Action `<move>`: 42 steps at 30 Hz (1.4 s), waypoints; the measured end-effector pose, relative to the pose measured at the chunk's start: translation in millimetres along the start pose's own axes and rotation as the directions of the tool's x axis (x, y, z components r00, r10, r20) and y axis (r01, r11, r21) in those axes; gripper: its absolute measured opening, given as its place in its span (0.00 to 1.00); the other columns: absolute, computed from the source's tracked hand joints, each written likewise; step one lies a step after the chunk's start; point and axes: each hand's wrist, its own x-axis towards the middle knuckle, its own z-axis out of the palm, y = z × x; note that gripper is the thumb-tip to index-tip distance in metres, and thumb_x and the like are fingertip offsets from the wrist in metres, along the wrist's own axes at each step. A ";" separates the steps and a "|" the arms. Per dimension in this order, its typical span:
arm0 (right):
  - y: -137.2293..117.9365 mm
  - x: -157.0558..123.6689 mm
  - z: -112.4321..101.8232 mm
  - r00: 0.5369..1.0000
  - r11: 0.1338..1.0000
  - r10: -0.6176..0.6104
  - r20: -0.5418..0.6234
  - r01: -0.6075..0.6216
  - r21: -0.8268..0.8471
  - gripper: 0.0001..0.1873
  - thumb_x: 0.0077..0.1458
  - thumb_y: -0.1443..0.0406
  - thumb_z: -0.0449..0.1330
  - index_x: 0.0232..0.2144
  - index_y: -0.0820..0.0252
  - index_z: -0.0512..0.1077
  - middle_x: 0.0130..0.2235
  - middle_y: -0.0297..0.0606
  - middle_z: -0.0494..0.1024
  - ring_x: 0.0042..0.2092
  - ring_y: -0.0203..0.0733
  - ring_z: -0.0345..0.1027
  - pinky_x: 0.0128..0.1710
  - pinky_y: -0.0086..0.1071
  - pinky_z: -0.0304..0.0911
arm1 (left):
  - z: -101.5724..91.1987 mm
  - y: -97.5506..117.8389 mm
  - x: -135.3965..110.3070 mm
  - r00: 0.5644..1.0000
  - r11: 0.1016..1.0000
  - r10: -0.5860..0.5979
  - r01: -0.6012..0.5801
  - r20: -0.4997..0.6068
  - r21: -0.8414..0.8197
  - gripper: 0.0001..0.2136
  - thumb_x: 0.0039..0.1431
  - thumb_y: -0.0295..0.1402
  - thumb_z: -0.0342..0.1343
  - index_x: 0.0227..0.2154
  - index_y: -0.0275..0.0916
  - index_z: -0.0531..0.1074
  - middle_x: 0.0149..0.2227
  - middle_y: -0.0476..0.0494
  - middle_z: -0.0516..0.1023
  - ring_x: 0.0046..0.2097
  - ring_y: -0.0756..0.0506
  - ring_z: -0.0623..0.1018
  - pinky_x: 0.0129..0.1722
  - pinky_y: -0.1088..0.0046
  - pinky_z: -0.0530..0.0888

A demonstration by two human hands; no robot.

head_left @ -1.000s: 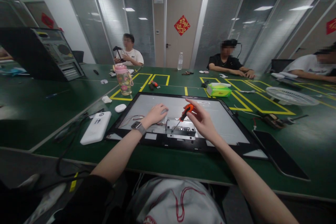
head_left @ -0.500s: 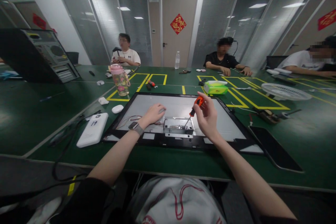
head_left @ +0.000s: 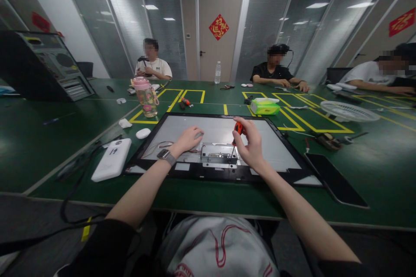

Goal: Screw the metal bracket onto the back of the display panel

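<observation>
A wide flat screen panel point(head_left: 279, 145) with a black frame lies on the green table in front of me. Near its front edge sits a metal bracket point(head_left: 218, 165), with thin wires running off to the left. My right hand point(head_left: 251, 142) grips a red and black screwdriver point(head_left: 238, 127), held nearly upright, its shaft pointing down at the bracket's right end. Whether the tip sits in a screw is too small to tell. My left hand point(head_left: 188, 139) rests on the panel left of the bracket, fingers stretched out, holding nothing I can see.
To the left are a white power bank point(head_left: 111, 160), a white case point(head_left: 143, 133), a pink-lidded bottle point(head_left: 147, 99) and a computer case point(head_left: 48, 69). A phone point(head_left: 336, 179) lies right of the panel. Behind it stands a green tissue pack point(head_left: 264, 106). Several people sit across the table.
My right hand has shifted slightly left and tipped the screwdriver from a slant to nearly upright. Its tip has moved to the bracket's right end. My left hand stays on the panel.
</observation>
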 end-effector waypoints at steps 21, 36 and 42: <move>-1.1 7.3 2.0 0.908 0.696 0.383 0.168 -0.403 0.593 0.12 0.56 0.57 0.59 0.41 0.53 0.73 0.35 0.35 0.73 0.35 0.38 0.68 0.38 0.36 0.65 | 0.8 0.3 -0.2 1.000 1.000 -0.012 0.012 0.003 0.002 0.12 0.61 0.31 0.49 0.45 0.37 0.73 0.46 0.39 0.74 0.49 0.42 0.73 0.52 0.64 0.70; -6.1 8.9 5.3 0.884 0.452 0.398 0.247 -0.423 0.785 0.10 0.60 0.54 0.53 0.37 0.51 0.66 0.19 0.25 0.63 0.18 0.31 0.50 0.19 0.25 0.48 | -1.0 2.0 -0.2 1.000 1.000 -0.022 0.021 0.015 0.012 0.12 0.61 0.31 0.50 0.45 0.36 0.73 0.47 0.39 0.74 0.50 0.42 0.73 0.53 0.64 0.69; 0.1 6.3 2.6 0.901 0.673 0.430 0.062 -0.365 0.643 0.08 0.58 0.58 0.58 0.36 0.55 0.71 0.27 0.31 0.71 0.25 0.34 0.64 0.21 0.28 0.58 | -1.3 1.9 -0.3 1.000 1.000 -0.012 0.012 0.010 0.004 0.12 0.61 0.31 0.49 0.45 0.37 0.73 0.46 0.39 0.74 0.50 0.42 0.73 0.53 0.63 0.69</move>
